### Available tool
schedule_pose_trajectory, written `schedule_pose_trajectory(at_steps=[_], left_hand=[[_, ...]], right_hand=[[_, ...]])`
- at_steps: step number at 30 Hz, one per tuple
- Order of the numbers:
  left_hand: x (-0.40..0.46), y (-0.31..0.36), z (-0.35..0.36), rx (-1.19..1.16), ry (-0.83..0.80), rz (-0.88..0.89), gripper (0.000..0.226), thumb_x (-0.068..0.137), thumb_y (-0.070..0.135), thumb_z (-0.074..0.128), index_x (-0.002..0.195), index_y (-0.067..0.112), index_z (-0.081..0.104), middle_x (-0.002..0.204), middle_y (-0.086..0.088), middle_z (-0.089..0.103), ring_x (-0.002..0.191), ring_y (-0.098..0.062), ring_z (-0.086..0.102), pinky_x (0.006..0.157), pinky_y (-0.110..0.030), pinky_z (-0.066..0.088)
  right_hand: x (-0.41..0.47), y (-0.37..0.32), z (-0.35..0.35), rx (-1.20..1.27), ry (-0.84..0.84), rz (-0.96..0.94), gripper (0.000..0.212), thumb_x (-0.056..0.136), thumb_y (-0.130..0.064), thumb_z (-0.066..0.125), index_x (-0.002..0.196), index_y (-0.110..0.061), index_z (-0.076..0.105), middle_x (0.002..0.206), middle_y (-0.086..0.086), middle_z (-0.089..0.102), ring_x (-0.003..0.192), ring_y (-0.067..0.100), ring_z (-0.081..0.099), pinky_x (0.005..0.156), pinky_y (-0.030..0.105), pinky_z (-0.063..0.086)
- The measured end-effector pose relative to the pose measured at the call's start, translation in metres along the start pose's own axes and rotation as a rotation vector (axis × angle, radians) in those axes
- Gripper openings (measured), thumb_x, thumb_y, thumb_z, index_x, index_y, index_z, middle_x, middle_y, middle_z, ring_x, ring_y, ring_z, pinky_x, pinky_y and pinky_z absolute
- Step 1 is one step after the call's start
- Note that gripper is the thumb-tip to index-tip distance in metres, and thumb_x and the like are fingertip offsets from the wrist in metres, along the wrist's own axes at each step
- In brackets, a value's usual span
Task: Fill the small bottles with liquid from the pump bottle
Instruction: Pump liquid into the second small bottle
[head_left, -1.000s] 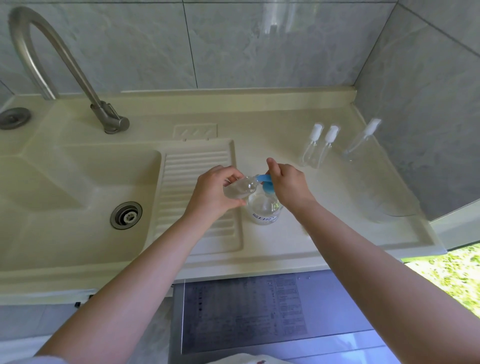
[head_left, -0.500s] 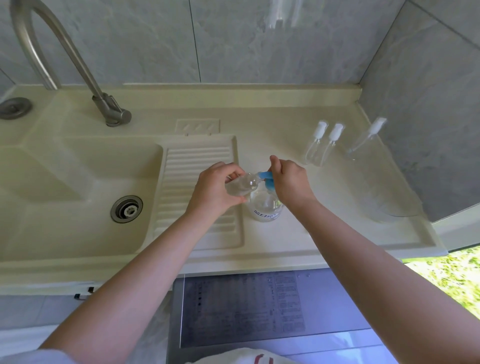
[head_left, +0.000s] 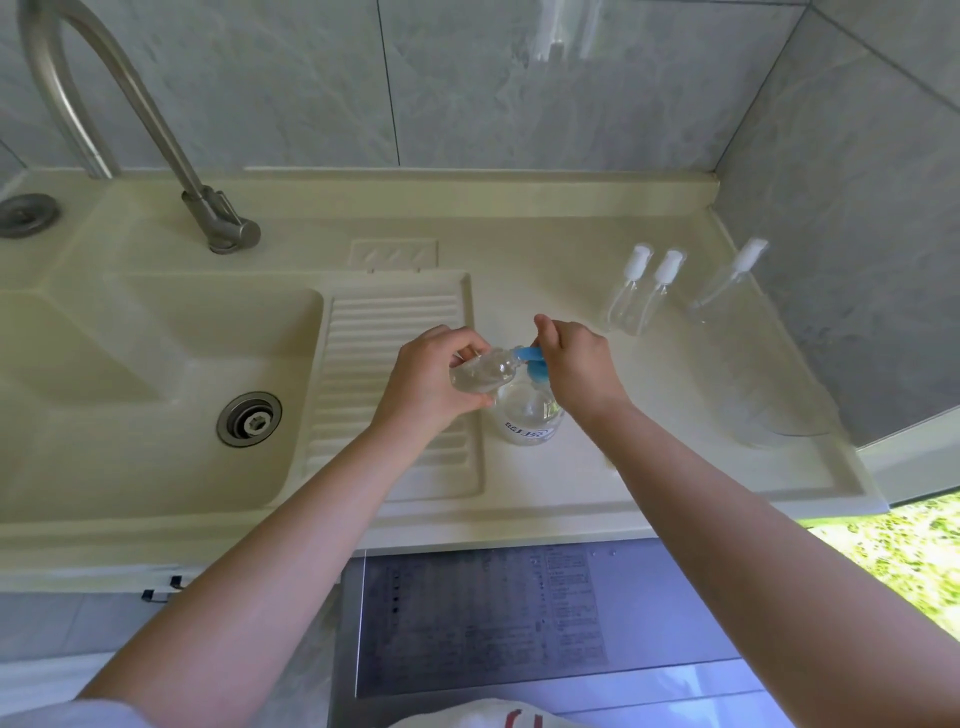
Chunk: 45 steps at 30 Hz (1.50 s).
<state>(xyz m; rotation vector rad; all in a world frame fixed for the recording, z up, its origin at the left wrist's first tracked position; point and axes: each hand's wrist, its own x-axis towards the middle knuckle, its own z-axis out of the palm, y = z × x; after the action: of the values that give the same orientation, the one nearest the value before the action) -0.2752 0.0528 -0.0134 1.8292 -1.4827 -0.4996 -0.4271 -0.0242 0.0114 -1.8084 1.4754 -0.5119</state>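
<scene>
A clear pump bottle (head_left: 529, 415) with a blue pump head (head_left: 531, 358) stands on the cream counter beside the ribbed drainboard. My left hand (head_left: 431, 376) grips a small clear bottle (head_left: 480, 371), tilted on its side with its mouth against the blue nozzle. Fingers of my right hand (head_left: 574, 366) curl over the pump head from the right. Two small bottles with white caps (head_left: 636, 296) stand together at the back right. A third capped bottle (head_left: 727, 283) stands further right near the wall.
The sink basin (head_left: 130, 384) with its drain (head_left: 249, 418) lies to the left, and the metal tap (head_left: 156, 135) arches above it. A clear plastic container (head_left: 779, 410) sits at the counter's right end. Tiled walls (head_left: 857, 208) close in behind and on the right.
Both hands stay at the pump bottle with the small bottle at the nozzle. The view has shifted slightly; the hands' positions barely differ.
</scene>
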Motion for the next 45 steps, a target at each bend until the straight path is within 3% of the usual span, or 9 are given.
schedule_pose_trajectory(at_steps=[4, 8, 12, 17, 24, 27, 31, 41, 45], left_hand=[[0.000, 0.002, -0.001, -0.011, 0.010, 0.001, 0.051, 0.050, 0.014, 0.093, 0.093, 0.023, 0.070, 0.091, 0.006, 0.064, 0.083, -0.011, 0.060, 0.077, -0.014, 0.048], [0.000, 0.004, -0.003, -0.021, 0.023, 0.004, 0.052, 0.049, 0.014, 0.093, 0.094, 0.023, 0.070, 0.090, 0.006, 0.064, 0.083, -0.012, 0.061, 0.082, -0.026, 0.051], [0.000, 0.002, -0.002, -0.025, 0.025, 0.009, 0.052, 0.049, 0.014, 0.093, 0.094, 0.023, 0.070, 0.090, 0.006, 0.064, 0.083, -0.012, 0.061, 0.081, -0.024, 0.051], [0.001, -0.001, 0.000, 0.004, -0.003, 0.002, 0.051, 0.050, 0.014, 0.093, 0.095, 0.021, 0.071, 0.091, 0.005, 0.064, 0.082, -0.012, 0.060, 0.076, -0.013, 0.046], [0.001, 0.002, -0.002, -0.018, 0.015, -0.002, 0.051, 0.050, 0.014, 0.093, 0.095, 0.023, 0.070, 0.092, 0.004, 0.064, 0.082, -0.012, 0.060, 0.076, -0.014, 0.046], [0.001, 0.004, -0.003, -0.021, 0.016, 0.001, 0.051, 0.050, 0.014, 0.093, 0.094, 0.023, 0.070, 0.091, 0.005, 0.064, 0.081, -0.010, 0.060, 0.076, -0.016, 0.047], [0.001, 0.001, 0.000, -0.007, 0.002, 0.000, 0.050, 0.050, 0.013, 0.093, 0.094, 0.021, 0.071, 0.089, 0.006, 0.063, 0.079, -0.009, 0.059, 0.072, -0.005, 0.041], [0.001, 0.002, -0.002, -0.028, 0.007, 0.011, 0.050, 0.050, 0.011, 0.093, 0.094, 0.022, 0.071, 0.091, 0.004, 0.065, 0.081, -0.008, 0.060, 0.073, -0.001, 0.040], [0.002, 0.001, 0.000, -0.027, 0.002, 0.006, 0.050, 0.049, 0.011, 0.093, 0.093, 0.022, 0.070, 0.090, 0.005, 0.064, 0.080, -0.007, 0.059, 0.073, -0.002, 0.041]], right_hand=[[-0.002, -0.004, -0.008, -0.046, -0.064, 0.019, 0.054, 0.105, -0.042, 0.033, 0.095, 0.002, 0.063, 0.084, 0.016, 0.056, 0.079, 0.028, 0.047, 0.071, 0.031, 0.035], [0.000, -0.006, -0.013, 0.000, -0.088, 0.078, 0.056, 0.105, -0.042, 0.031, 0.109, 0.002, 0.065, 0.099, 0.018, 0.060, 0.091, 0.030, 0.053, 0.079, 0.033, 0.041], [0.000, -0.006, -0.012, -0.054, -0.110, 0.004, 0.041, 0.106, -0.031, 0.037, 0.116, -0.002, 0.063, 0.097, 0.017, 0.058, 0.087, 0.028, 0.048, 0.074, 0.032, 0.036], [-0.001, -0.002, -0.003, -0.074, -0.048, -0.056, 0.045, 0.107, -0.028, 0.034, 0.101, 0.006, 0.062, 0.087, 0.020, 0.058, 0.085, 0.036, 0.052, 0.074, 0.038, 0.039], [0.002, -0.005, -0.014, 0.014, -0.102, 0.108, 0.058, 0.104, -0.047, 0.033, 0.108, 0.000, 0.067, 0.097, 0.011, 0.058, 0.088, 0.026, 0.052, 0.074, 0.031, 0.038], [0.003, -0.005, -0.012, -0.013, -0.085, 0.063, 0.058, 0.105, -0.043, 0.031, 0.106, 0.003, 0.065, 0.091, 0.012, 0.056, 0.082, 0.026, 0.049, 0.069, 0.031, 0.036], [0.001, -0.001, -0.002, -0.088, -0.031, -0.038, 0.054, 0.107, -0.037, 0.027, 0.102, 0.004, 0.061, 0.087, 0.018, 0.057, 0.080, 0.029, 0.049, 0.074, 0.034, 0.038], [0.009, -0.001, -0.011, 0.036, -0.139, 0.133, 0.056, 0.102, -0.050, 0.033, 0.106, -0.005, 0.067, 0.105, 0.012, 0.063, 0.087, 0.025, 0.053, 0.077, 0.033, 0.040], [0.006, -0.002, -0.006, -0.044, -0.089, 0.042, 0.056, 0.106, -0.043, 0.028, 0.105, 0.001, 0.063, 0.092, 0.014, 0.057, 0.082, 0.027, 0.049, 0.074, 0.030, 0.035]])
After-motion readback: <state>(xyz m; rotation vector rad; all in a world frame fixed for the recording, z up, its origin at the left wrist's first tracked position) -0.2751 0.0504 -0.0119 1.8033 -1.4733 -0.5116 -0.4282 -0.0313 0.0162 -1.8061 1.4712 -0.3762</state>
